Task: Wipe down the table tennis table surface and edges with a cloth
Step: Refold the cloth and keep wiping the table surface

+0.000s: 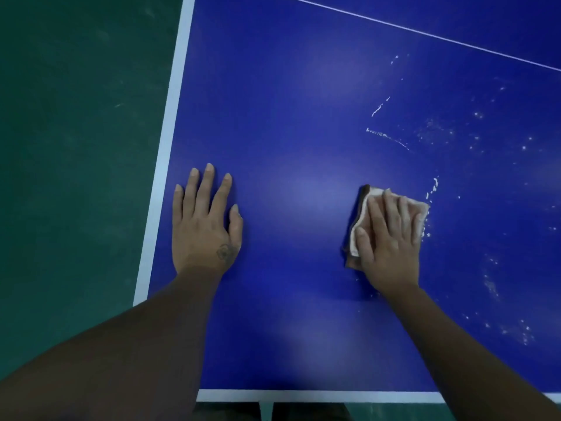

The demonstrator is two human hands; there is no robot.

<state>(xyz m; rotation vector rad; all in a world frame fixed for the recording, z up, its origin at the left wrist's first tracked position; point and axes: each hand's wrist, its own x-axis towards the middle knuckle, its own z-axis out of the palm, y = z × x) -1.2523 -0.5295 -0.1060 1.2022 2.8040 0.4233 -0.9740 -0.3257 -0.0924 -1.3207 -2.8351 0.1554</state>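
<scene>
While the left hand (203, 229) lies flat on the blue table tennis table (303, 101), palm down with its fingers straight and slightly spread and nothing under it but the surface, the right hand (390, 241) presses down on a folded beige cloth with a darker underside (362, 214). The right hand's fingers (391, 208) are straight and close together on top of the cloth, with the thumb along the cloth's left edge; nothing is pinched or curled round. The cloth sits on the playing surface well in from the near edge, nearer the left edge than the far part of the table, and well apart from the left hand. The left hand rests just beside the white band along the left edge (165, 165). A matching white band runs along the near edge (334, 395). Just to the right of the cloth and farther out toward the right side, white specks and powdery streaks (434, 132) dot the blue surface, while the part between the hands looks plain blue. A thin white line (425, 33) crosses the far right part of the table at a slant. Beyond the left edge lies a dark green floor (76, 147). Both forearms are bare
</scene>
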